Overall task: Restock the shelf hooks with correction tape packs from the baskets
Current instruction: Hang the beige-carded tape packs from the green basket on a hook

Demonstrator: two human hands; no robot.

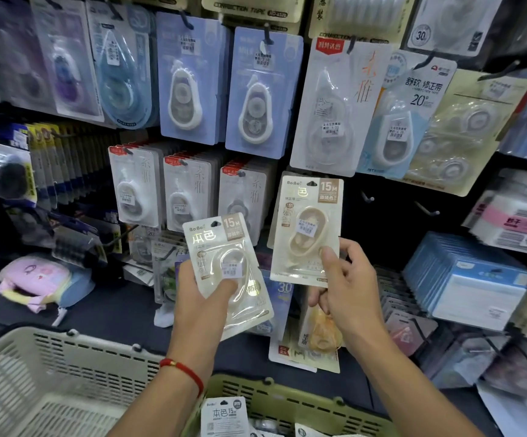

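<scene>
Dark pegboard shelving [382, 216] fills the background, hung with carded correction tape packs in blue, white and cream. Two bare hooks [426, 209] are seen on the board just right of the raised pack. That raised pack [307, 227], a cream card marked 15M, is held upright with its long axis vertical and its hang hole at the top, printed face toward the camera; it is pinched at its lower right edge by the right hand [341, 291], thumb pressed on the front and fingers curled behind. Below and left of the raised pack, a second pack [227, 272] of the same kind is gripped by the left hand [202, 298], thumb across the blister; it is tilted slightly, top leaning left, long axis near vertical. A red cord [183, 370] is worn on the left wrist. Well below the raised pack, a green basket [287, 402] with more packs is seen, and a cream basket [51, 373] lies left of it.
</scene>
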